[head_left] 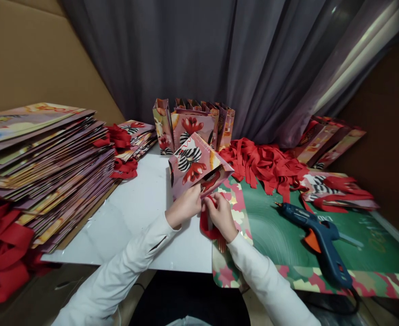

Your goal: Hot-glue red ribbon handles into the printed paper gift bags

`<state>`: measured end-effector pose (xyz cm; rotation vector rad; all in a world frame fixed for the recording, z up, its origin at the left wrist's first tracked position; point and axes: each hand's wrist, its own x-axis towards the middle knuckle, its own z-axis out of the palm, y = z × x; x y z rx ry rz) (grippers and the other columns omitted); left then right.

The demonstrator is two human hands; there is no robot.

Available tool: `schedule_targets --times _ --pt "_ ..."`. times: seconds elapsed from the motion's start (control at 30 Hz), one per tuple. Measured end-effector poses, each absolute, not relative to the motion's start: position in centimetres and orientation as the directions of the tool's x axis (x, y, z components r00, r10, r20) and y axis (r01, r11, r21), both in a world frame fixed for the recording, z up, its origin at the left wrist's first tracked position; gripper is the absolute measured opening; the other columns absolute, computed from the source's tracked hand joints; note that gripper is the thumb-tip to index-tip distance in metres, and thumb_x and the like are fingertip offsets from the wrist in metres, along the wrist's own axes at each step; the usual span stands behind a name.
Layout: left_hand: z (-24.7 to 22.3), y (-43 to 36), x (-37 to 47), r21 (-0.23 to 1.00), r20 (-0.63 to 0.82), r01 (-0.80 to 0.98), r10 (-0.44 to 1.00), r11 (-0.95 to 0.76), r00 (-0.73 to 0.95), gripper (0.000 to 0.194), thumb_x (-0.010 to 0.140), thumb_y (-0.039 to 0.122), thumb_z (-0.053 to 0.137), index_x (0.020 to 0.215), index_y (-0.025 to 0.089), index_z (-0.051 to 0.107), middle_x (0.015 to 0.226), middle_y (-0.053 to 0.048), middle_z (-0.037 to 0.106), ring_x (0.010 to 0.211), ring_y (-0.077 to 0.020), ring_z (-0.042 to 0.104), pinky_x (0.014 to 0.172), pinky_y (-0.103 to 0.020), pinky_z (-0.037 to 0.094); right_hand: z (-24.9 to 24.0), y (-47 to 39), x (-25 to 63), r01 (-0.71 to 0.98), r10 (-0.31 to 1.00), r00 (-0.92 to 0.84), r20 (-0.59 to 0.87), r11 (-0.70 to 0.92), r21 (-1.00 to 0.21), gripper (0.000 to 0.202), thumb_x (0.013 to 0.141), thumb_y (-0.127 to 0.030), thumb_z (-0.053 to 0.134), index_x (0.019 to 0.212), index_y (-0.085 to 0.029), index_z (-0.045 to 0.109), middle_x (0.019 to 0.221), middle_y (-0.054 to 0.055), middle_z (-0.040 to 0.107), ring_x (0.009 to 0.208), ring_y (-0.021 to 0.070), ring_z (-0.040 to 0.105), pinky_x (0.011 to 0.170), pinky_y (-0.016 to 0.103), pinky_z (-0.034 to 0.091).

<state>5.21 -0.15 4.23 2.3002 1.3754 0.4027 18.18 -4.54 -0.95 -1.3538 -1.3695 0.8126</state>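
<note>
Head view: left hand [185,206] is clamping a patterned paper bag [189,165] beside its mouth, just shy of twelve o'clock from the hands, apparently to steady it, while the right hand [221,215] is pinching a red ribbon [204,224] close to that opening, a loop hanging below. The bag is tilting, its mouth facing about five o'clock, likely so fingers can reach the rim. Whether the fingertips are touching each other, the view is not showing. A glue gun [323,237] is lying between three and four o'clock on a green mat [263,231], nozzle pointing toward the hands, seemingly for quick reach. Loose ribbons [263,165] are heaping up at two and standing bags [199,123] are hemming in twelve; a stack of flat bags [63,176] is crowding between nine and ten. Room for moving is opening across the white board [131,213] at nine, its near edge running below toward six.
</note>
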Motion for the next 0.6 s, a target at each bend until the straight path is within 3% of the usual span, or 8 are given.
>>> schedule_targets --times 0.13,0.23,0.33,0.5,0.6 --pt "4.4 -0.2 5.1 0.507 0.032 0.757 0.887 -0.412 0.461 0.024 0.081 0.007 0.047 0.103 0.013 0.055 0.096 -0.011 0.067 0.096 -0.0238 0.064 0.08 -0.031 0.049 -1.2 -4.3 18.1 0.052 0.993 0.047 0.113 0.11 -0.993 0.019 0.088 -0.04 0.048 0.083 -0.022 0.046 0.053 -0.007 0.055 0.038 0.0092 0.045 0.041 0.021 0.035" --pt "4.5 -0.3 5.2 0.518 0.053 0.743 0.883 -0.424 0.467 0.022 0.083 0.008 0.047 0.103 0.013 0.056 0.099 -0.012 0.067 0.102 -0.0241 0.063 0.086 -0.033 0.048 -1.4 -4.2 18.1 0.002 0.993 -0.004 0.115 0.115 -0.993 0.02 0.089 -0.042 0.048 0.087 -0.022 0.044 0.047 -0.01 0.048 0.036 0.009 0.043 0.039 0.02 0.033" --pt "4.5 -0.6 5.5 0.53 0.078 0.729 0.881 -0.434 0.467 0.025 0.087 0.01 0.043 0.109 0.012 0.055 0.106 -0.014 0.066 0.11 -0.0243 0.059 0.095 -0.035 0.045 -1.5 -4.2 18.1 0.104 0.988 0.057 0.141 0.134 -0.986 0.02 0.09 -0.042 0.046 0.086 -0.022 0.045 0.053 -0.007 0.054 0.039 0.0098 0.047 0.043 0.021 0.036" --pt "4.2 -0.5 5.6 0.535 0.071 0.74 0.894 -0.408 0.442 0.029 0.091 0.013 0.039 0.116 0.012 0.054 0.115 -0.016 0.064 0.118 -0.0248 0.056 0.1 -0.037 0.042 -1.0 -4.4 18.1 0.493 0.955 0.141 0.259 0.16 -0.855 0.017 0.09 -0.038 0.048 0.085 -0.022 0.05 0.072 0.002 0.063 0.066 0.0166 0.059 0.062 0.026 0.041" --pt "4.1 0.0 5.3 0.543 0.069 0.746 0.905 -0.387 0.42 0.035 0.089 0.012 0.041 0.123 0.012 0.05 0.119 -0.016 0.064 0.119 -0.025 0.056 0.1 -0.036 0.042 -0.5 -4.9 18.1 0.429 0.984 0.005 0.18 0.161 -0.889 0.019 0.093 -0.037 0.043 0.081 -0.023 0.046 0.063 -0.001 0.06 0.06 0.0153 0.057 0.06 0.025 0.04"
